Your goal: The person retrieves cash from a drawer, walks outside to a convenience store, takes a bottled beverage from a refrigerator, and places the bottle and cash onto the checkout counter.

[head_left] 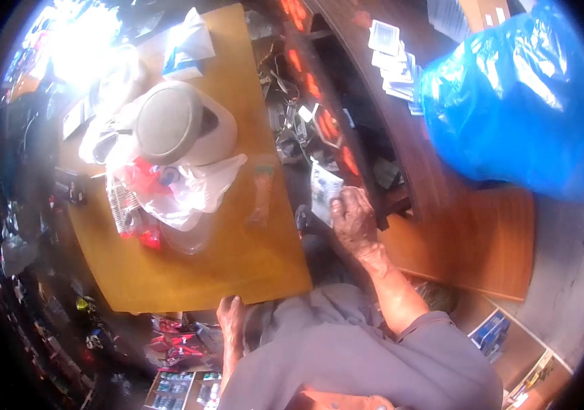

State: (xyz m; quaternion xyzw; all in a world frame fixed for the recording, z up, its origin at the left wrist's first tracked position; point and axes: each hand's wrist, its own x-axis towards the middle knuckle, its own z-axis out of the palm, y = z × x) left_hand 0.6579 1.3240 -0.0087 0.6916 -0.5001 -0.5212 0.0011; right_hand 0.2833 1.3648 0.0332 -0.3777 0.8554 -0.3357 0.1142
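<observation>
My right hand [355, 220] is closed on a small clear packet [324, 190] with dark bits inside, held over the gap between the yellow table and the dark wooden furniture. At the near edge of the yellow table [237, 266] rests my left hand [231, 316], its fingers mostly hidden. On that table stand a white container with a round grey lid [169, 124] and a crumpled white and red plastic bag [182, 195]. A flat clear packet [262, 195] lies to their right.
A large blue plastic bag [517, 102] sits at the upper right beside a stack of white cards [394, 65]. An orange-brown wooden board [469, 246] is below it. Trays of small goods [172, 391] are at the lower left. Bright glare covers the upper left.
</observation>
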